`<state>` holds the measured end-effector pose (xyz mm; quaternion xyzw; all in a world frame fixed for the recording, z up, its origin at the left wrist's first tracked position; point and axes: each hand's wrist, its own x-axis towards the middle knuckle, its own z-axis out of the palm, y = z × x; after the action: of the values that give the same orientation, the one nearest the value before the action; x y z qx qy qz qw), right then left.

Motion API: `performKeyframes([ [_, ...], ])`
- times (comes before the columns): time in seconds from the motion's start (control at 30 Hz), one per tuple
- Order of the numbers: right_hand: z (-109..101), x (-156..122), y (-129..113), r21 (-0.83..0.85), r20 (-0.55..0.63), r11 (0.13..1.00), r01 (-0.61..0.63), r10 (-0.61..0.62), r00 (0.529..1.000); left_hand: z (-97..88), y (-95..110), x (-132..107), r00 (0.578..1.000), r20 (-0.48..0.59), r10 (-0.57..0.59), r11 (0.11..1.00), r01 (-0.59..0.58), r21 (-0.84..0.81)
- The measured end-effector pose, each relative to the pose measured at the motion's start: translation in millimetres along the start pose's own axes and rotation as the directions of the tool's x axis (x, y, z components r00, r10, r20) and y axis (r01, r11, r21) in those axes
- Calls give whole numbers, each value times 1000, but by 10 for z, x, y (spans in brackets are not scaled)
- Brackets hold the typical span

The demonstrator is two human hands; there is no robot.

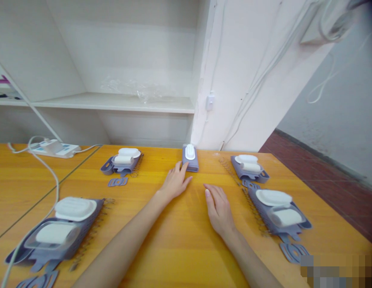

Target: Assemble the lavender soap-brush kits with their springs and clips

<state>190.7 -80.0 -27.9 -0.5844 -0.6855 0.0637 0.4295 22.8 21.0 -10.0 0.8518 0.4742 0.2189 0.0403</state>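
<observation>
My left hand (175, 182) reaches to the far middle of the table, fingers spread. Its fingertips are at the lower left edge of a closed grey-purple case (191, 165), and whether they press on it I cannot tell. A ribbed white oval piece (190, 152) lies on top of the case. My right hand (220, 207) rests nearer and to the right, fingers loosely extended and thumb beside them, with nothing visible in it. Right of it lies a grey-purple plastic holder (261, 210) with a white oval piece (274, 197) and a white roll (287, 217).
Similar sets include a holder (106, 166) at far left, a holder (238, 168) at far right and a holder (79, 240) at near left. Coiled strips lie beside them. A white cable (55, 176) runs from a power strip (54, 149). Shelves (138, 105) stand behind the table.
</observation>
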Motion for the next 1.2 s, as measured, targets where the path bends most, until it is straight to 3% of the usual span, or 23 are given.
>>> performKeyframes([
  [0.2,20,11,-5,-21,32,1000,-6,7,999,-154,-58,-451,991,57,119,992,-121,32],
  [0.33,49,20,9,-34,42,999,-3,5,999,-193,-70,-722,993,37,111,991,-114,70],
  [0.63,68,-9,-4,-125,16,990,65,-64,998,-187,-74,-804,996,9,91,995,-92,43],
  [0.77,-127,117,-143,-257,-4,948,185,-193,981,-195,-73,-811,996,33,86,995,-87,45],
  [0.87,-445,294,-180,-398,-84,904,156,-205,975,-207,-69,-817,996,35,85,995,-87,47],
  [1.0,-942,409,20,-636,-213,761,-124,-19,977,-219,-68,-817,996,24,89,995,-90,46],
  [1.1,-1194,327,312,-748,-127,623,-228,203,971,-222,-68,-815,996,31,84,995,-85,44],
  [1.2,-1302,215,583,-774,-40,563,-289,413,910,-226,-64,-814,996,47,76,996,-78,45],
])
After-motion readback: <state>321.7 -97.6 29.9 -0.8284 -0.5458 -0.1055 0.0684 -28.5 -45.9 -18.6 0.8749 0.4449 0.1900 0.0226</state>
